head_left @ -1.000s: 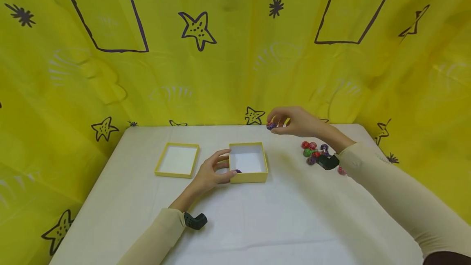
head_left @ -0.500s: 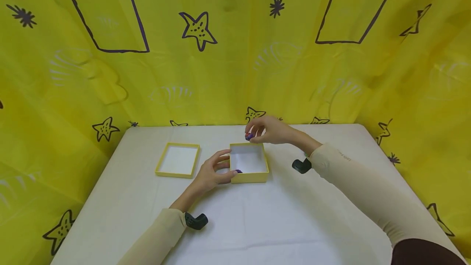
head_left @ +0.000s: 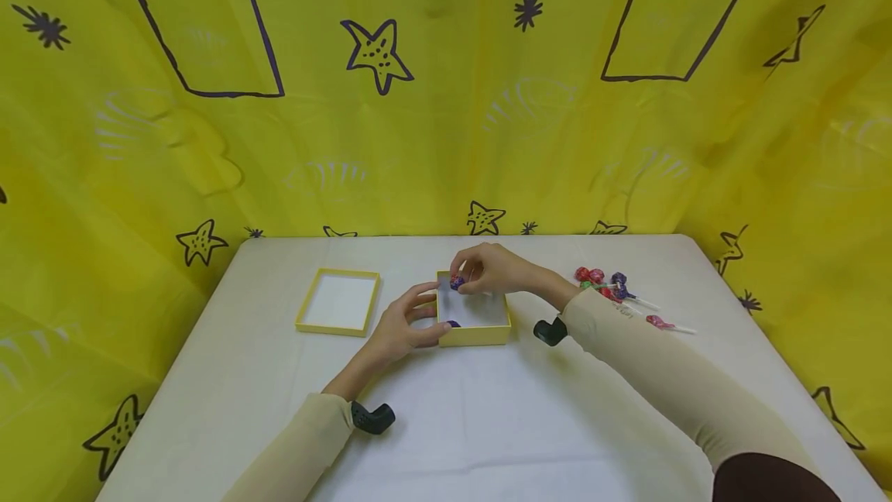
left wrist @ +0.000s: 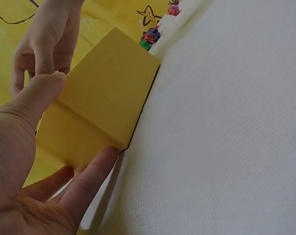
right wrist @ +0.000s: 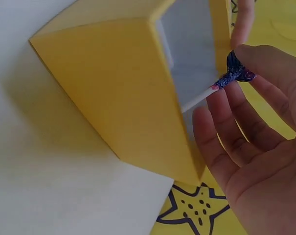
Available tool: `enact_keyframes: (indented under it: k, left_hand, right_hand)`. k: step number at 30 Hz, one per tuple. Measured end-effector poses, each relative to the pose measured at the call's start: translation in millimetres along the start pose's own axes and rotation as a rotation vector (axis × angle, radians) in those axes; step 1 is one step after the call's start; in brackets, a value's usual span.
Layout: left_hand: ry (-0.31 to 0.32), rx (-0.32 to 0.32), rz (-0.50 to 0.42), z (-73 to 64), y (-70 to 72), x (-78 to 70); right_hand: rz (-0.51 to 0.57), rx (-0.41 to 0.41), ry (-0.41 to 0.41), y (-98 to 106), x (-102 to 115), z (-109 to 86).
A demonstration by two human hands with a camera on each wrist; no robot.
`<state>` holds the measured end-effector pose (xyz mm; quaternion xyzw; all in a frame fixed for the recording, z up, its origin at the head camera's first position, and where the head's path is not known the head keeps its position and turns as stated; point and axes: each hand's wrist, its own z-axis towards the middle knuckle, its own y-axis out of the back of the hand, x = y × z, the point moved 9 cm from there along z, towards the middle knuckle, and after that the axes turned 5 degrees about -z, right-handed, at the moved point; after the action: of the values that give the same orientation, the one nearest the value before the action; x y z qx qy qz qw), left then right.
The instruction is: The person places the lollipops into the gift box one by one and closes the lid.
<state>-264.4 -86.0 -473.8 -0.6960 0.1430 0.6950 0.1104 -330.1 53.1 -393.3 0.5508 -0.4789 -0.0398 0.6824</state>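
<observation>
A yellow box (head_left: pixel 475 337) with a pale inside stands uncovered on the table. My left hand (head_left: pixel 403 322) grips its left side, thumb at the near corner and fingers along the wall; the left wrist view shows the thumb (left wrist: pixel 42 90) on the top edge. Over the box's far part, my right hand (head_left: pixel 496 268) pinches a lollipop (right wrist: pixel 231 77) by its purple wrapped head. Its white stick points into the box in the right wrist view. Inside the near left corner shows a bit of another purple lollipop (head_left: pixel 453 324), mostly hidden by the front wall and left thumb.
The yellow-rimmed box lid (head_left: pixel 337 304) lies inside up, left of the box. Several wrapped lollipops (head_left: pixel 619 282) lie in a pile at the right, partly behind the right sleeve, and a pink one (head_left: pixel 658 322) lies apart. A yellow curtain (head_left: pixel 432 138) hangs behind the white-covered table (head_left: pixel 418 432).
My right hand has carried the lollipop leftward and down from near the table's back edge to over the box. My left hand and the box have stayed in place.
</observation>
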Motion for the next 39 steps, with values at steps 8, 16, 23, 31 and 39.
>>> enact_keyframes:
  k: [8,16,23,31,39]
  left_hand:
    - [-0.010,0.003,-0.019,0.3,-0.8,-1.1]
    - [-0.021,0.010,-0.016,0.4,-1.5,-2.4]
    - [-0.024,0.016,-0.020,0.4,-2.2,-1.8]
    - [-0.039,0.020,-0.007,1.1,-2.9,-3.0]
    - [-0.042,0.011,0.015,1.3,-2.1,-3.0]
  right_hand:
    - [-0.037,0.010,0.014,-14.9,-2.3,5.4]
    - [-0.070,0.032,0.039,-26.8,5.4,5.3]
    - [-0.049,0.060,0.007,-37.7,0.6,8.0]
    - [0.002,0.132,-0.012,-50.3,-2.5,10.6]
    - [0.013,0.166,0.005,-57.1,-0.9,13.6]
